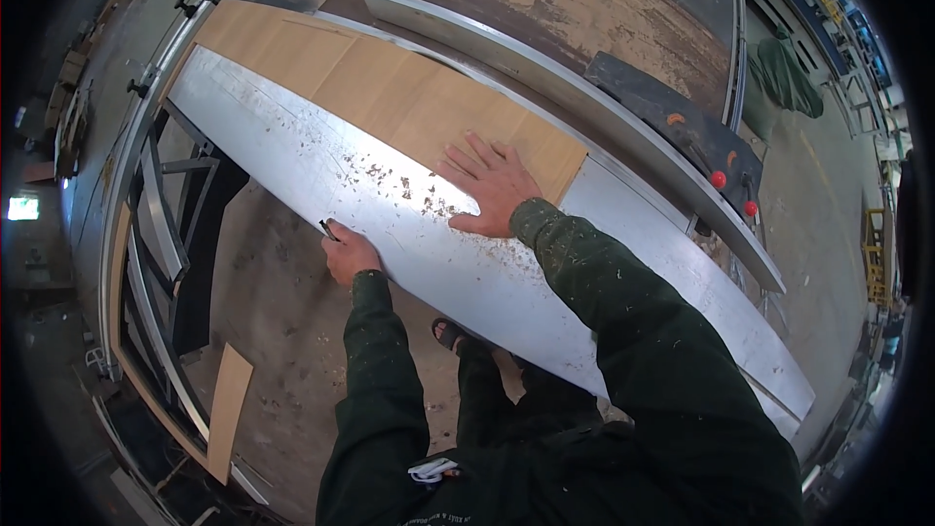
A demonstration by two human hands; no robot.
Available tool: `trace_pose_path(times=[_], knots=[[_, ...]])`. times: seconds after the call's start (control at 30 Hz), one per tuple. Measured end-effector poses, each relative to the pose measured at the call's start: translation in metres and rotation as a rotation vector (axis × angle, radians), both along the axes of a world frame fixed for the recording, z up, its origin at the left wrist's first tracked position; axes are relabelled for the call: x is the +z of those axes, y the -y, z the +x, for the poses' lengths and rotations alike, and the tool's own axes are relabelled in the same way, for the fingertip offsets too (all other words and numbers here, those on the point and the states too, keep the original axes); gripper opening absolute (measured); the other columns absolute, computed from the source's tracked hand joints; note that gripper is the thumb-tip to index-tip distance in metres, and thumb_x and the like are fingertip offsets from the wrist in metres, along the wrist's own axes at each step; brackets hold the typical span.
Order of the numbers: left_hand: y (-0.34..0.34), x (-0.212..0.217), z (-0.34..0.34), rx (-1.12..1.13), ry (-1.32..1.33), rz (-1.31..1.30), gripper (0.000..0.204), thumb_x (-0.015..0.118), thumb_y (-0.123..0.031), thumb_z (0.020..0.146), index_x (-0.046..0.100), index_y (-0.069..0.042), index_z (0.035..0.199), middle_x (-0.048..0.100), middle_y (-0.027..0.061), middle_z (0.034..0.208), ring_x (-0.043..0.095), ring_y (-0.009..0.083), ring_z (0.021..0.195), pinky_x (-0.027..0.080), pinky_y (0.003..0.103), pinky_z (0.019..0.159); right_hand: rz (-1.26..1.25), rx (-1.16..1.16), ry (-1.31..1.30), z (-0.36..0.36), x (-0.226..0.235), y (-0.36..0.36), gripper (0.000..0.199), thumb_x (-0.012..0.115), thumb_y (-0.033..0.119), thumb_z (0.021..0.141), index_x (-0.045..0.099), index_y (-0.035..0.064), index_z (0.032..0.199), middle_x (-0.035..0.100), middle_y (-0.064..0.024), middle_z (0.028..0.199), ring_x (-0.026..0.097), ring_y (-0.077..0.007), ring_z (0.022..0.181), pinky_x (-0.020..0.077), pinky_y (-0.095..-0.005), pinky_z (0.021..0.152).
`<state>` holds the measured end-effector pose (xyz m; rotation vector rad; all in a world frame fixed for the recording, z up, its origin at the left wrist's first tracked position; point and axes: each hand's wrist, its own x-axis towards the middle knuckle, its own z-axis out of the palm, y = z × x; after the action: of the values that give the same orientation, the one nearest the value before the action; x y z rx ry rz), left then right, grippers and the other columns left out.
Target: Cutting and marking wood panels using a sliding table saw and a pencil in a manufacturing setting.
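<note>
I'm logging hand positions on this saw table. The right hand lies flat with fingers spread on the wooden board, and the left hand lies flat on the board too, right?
Not quite. The head view shows the right hand flat on the wooden board, but the left hand is closed at the near edge of the metal table, off the board.

Dusty workshop floor [282,302], scattered sawdust

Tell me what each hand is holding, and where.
The left hand grips the near edge of the long grey metal table; the right hand lies flat, holding nothing.
</note>
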<state>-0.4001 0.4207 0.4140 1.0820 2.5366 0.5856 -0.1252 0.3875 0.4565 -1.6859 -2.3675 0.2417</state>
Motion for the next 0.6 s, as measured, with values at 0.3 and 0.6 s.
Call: trace_pose_path(times=[0.3, 0.6], knots=[[-0.011, 0.008, -0.004, -0.004, 0.016, -0.011, 0.067, 0.034, -0.058, 0.104, 0.064, 0.0, 0.117, 0.071, 0.0298, 0.109, 0.065, 0.0518, 0.103, 0.05, 0.059, 0.091, -0.014, -0.002, 0.022, -0.005, 0.003, -0.011, 0.087, 0.066, 0.063, 0.085, 0.039, 0.0243, 0.159, 0.033, -0.0038, 0.168, 0.018, -0.0306, 0.158, 0.0185, -0.0517, 0.123], [-0.021, 0.025, -0.005, 0.003, 0.08, -0.033, 0.065, 0.036, -0.056, 0.105, 0.061, 0.0, 0.122, 0.07, 0.0311, 0.112, 0.064, 0.052, 0.106, 0.05, 0.058, 0.094, -0.027, -0.007, 0.028, -0.01, 0.008, -0.021, 0.089, 0.067, 0.062, 0.085, 0.037, 0.0243, 0.16, 0.033, -0.0036, 0.168, 0.019, -0.0304, 0.158, 0.0178, -0.0518, 0.124]])
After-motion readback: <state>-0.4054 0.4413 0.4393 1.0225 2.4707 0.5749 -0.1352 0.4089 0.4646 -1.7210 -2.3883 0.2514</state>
